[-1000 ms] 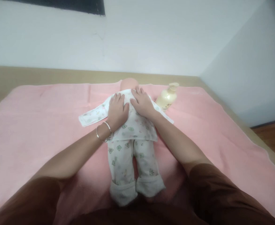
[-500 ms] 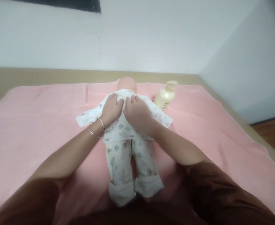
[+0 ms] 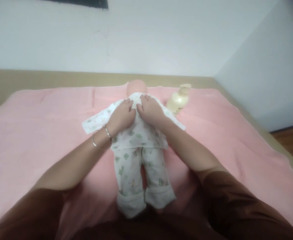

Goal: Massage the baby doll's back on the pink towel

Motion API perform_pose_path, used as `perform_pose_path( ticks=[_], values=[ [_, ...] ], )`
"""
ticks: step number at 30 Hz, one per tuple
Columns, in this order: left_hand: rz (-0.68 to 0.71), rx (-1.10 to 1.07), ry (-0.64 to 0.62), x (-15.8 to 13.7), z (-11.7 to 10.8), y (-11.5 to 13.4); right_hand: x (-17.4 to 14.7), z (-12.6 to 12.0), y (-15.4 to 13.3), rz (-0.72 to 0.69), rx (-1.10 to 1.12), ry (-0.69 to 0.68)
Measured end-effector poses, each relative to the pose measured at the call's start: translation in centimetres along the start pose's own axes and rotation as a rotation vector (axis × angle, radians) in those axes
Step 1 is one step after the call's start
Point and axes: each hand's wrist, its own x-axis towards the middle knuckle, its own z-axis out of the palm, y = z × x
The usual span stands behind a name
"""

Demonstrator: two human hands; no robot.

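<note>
A baby doll (image 3: pixel 137 87) lies stretched out with its bald head away from me, dressed in a white patterned shirt (image 3: pixel 139 135) and matching trousers (image 3: pixel 128 170) with rolled cuffs. No face shows on it. My left hand (image 3: pixel 123 114) rests on the left of the shirt's upper part, its thumb apart from the fingers. Opposite it, my right hand (image 3: pixel 151 109) lies on the right side near the collar, thumb also apart. Both hands are open, pressed on the cloth, with a narrow gap between them. Two thin bangles (image 3: pixel 107 133) circle my left wrist.
Beyond the doll's right sleeve stands a pale yellow pump bottle (image 3: pixel 177 101), slightly tilted in view. A pink blanket (image 3: pixel 223 140) spreads under everything. The tan surface edge (image 3: pixel 61 78) meets a white wall (image 3: pixel 161 40) behind, and wooden floor (image 3: pixel 291 140) shows at right.
Both hands have shifted slightly on the shirt; the right hand's fingers have slid up toward the collar. The view has moved a little.
</note>
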Motion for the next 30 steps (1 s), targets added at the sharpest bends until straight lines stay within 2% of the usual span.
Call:
perform_pose_path(
  ticks=[5,7,11,13,20,26,30],
  values=[
    [-0.127,-0.102,-0.037,1.3,-1.0,-1.7,-0.9,-0.9,-1.0,0.002,-0.132,-0.029],
    [-0.13,-0.113,-0.017,1.5,-0.7,-1.9,-1.5,-1.2,-1.4,-0.032,-0.186,-0.04],
    [-0.092,-0.099,0.057,1.6,0.8,-2.3,-2.7,-1.6,-2.1,-0.202,-0.258,-0.058],
    [-0.088,-0.096,0.083,1.7,1.5,-2.5,-2.7,-1.5,-2.2,-0.212,-0.221,-0.046],
    [-0.036,0.018,0.105,1.0,1.8,-2.2,0.1,-0.1,-0.4,0.109,0.076,-0.091],
    [0.141,0.152,0.164,-0.5,2.1,-0.7,0.9,0.2,0.7,0.121,0.122,-0.092],
    [0.118,0.171,0.122,-1.3,2.1,0.6,0.5,0.1,0.4,0.201,0.137,-0.087]
  ],
)
